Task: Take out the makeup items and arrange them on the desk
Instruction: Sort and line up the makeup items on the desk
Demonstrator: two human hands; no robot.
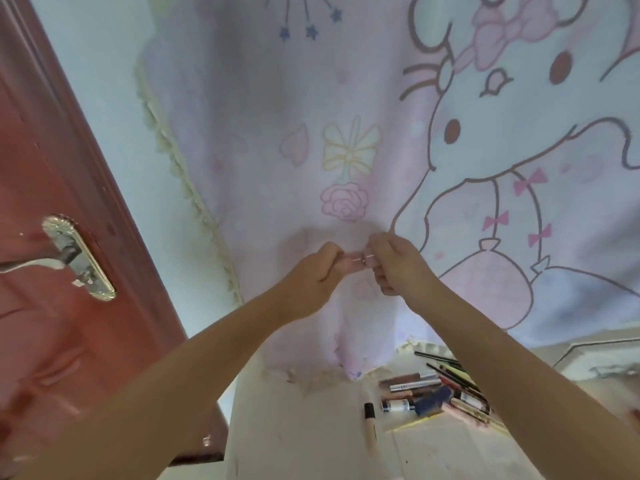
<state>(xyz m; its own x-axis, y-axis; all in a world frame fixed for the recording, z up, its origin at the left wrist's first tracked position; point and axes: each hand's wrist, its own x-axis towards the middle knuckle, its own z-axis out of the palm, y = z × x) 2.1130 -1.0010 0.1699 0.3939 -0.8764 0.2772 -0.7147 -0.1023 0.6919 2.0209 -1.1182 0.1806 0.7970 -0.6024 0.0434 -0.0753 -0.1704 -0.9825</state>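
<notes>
**Both hands raised, pinching one small pink tube**

Bare forearms enter from the lower edge and converge at mid-frame. Left hand (313, 271) and right hand (398, 263) meet in front of a pink cartoon-print curtain (277, 133), fingers curled, each pinching one end of a small translucent pink makeup tube (356, 262) held level between them; whether it is one piece or cap and body apart cannot be told. Below the right forearm, on the pale desk (301, 427), lies a pile of makeup items (433, 389): pencils, tubes and a dark blue piece, touching and crossing one another. Just left of the pile, a cream concealer tube with a black cap (370, 422) lies by itself. At left stands a reddish door (52, 168) with a metal lever handle (74, 258).
</notes>
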